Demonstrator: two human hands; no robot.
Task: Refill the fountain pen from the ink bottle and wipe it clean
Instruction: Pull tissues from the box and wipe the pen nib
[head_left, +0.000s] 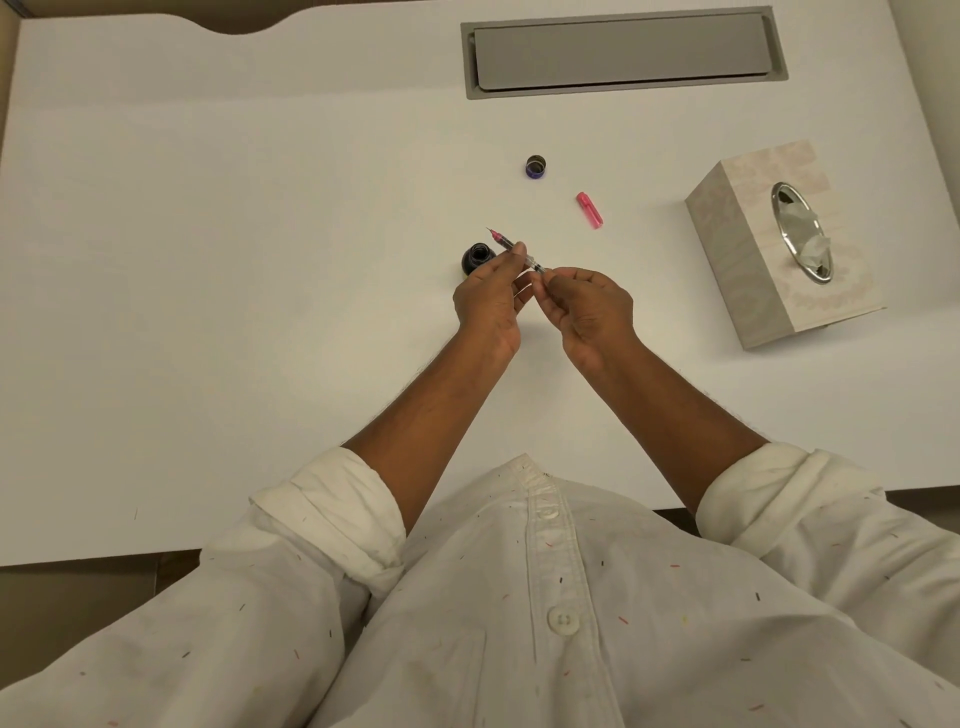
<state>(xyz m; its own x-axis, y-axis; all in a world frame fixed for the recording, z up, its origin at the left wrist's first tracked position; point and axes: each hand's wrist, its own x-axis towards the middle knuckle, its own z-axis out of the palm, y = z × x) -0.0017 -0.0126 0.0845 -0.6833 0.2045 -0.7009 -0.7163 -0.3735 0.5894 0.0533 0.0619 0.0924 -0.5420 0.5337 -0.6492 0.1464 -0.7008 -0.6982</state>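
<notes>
Pinching the fountain pen (511, 248) near its middle, the left hand (488, 304) has its grip clamped on the clear section, while the right hand (589, 306) has its grip clamped on the pen's rear end, fingertips curled round it. The pen is held off the white tabletop (208, 260), nib pointing away and to the left, just beside the open ink bottle (475, 258). Farther back lie the bottle cap (536, 167) and a pink pen piece (589, 210). A tissue box (779, 244) stands well to the right.
</notes>
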